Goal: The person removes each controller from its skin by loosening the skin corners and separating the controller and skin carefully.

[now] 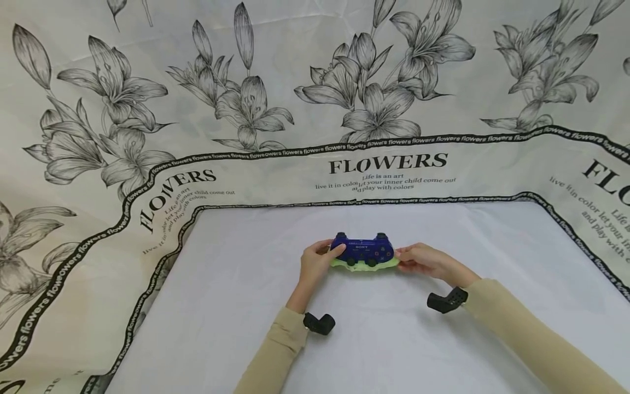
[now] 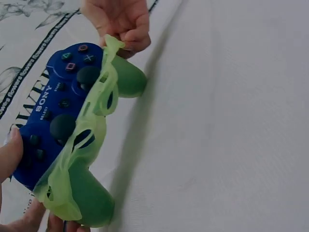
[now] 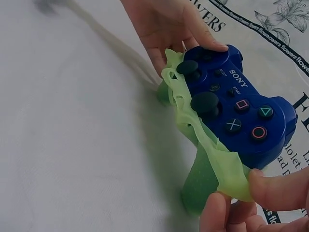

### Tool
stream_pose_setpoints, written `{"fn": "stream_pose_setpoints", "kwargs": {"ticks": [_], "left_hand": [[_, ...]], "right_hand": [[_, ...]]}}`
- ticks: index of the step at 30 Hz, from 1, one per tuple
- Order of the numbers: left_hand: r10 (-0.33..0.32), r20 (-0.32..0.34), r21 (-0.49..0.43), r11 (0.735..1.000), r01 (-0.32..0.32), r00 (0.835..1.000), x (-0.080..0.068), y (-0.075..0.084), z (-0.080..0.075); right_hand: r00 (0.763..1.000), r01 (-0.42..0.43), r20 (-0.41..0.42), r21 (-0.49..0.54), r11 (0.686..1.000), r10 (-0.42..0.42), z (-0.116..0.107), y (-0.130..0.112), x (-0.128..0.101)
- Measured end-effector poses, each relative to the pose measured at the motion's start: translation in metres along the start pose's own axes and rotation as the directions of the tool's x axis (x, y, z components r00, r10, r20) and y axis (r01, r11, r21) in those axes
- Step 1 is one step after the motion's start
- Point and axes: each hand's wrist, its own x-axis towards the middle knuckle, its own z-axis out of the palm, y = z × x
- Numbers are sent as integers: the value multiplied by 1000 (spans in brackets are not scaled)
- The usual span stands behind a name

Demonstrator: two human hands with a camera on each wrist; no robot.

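One blue plastic game controller [image 1: 362, 248] | thin lime-green rubbery cover [image 1: 361, 267] partly over it | your left hand [image 1: 315, 264] grips the controller | your right hand [image 1: 426, 260] pinches the cover

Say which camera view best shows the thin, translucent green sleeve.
Left wrist: the translucent green sleeve shows end to end, both rounded ends visible. The right wrist view partly hides its farther end; the head view shows only a small strip below the blue plastic controller.

Both arms [image 1: 534, 334] reach forward, left grip [image 1: 315, 267] and right grip [image 1: 425, 261] apart and pinching.
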Motion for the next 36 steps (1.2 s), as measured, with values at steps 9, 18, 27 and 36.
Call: {"fn": "stream_pose_setpoints", "kwargs": {"ticks": [9, 18, 27, 36], "left_hand": [[-209, 224, -277, 923, 268, 952, 9, -4, -12], [-205, 208, -278, 925, 259, 956, 14, -12, -16], [-180, 150, -233, 949, 212, 972, 17, -16, -13], [-172, 137, -172, 966, 195, 975, 21, -18, -13]], "right_hand": [[999, -38, -32, -28, 999, 37, -4, -2, -1], [997, -77, -32, -76, 994, 75, -3, -5, 6], [995, -96, -7, -170, 981, 96, -3, -8, 11], [993, -119, -29, -241, 963, 115, -3, -11, 10]]}}
